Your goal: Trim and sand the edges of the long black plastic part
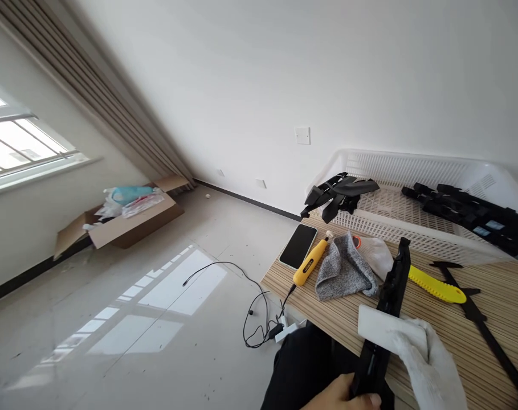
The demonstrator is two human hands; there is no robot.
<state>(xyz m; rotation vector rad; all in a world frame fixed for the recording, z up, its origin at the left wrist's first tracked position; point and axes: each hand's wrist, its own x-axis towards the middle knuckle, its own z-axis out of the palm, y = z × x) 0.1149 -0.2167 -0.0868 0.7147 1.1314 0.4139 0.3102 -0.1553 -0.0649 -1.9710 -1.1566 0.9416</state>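
Note:
My left hand [344,396] shows bare at the bottom edge, its fingers closed round the near end of a long black plastic part [393,285]. The part lies slanted across the striped wooden table [502,290]. My right hand [421,350], covered in a white glove or cloth, grips the same part a little farther up. Just beyond it lie a grey knit glove [344,267] and a white glove [378,253]. A yellow electric screwdriver [310,263] and a black phone [298,245] sit by the table's left end.
A yellow tool [436,285] and thin black bars [476,310] lie on the table to the right. A white mesh basket [412,168] behind holds black parts [342,193]. On the floor are a cable [250,307], a white adapter [286,331] and an open cardboard box [122,222].

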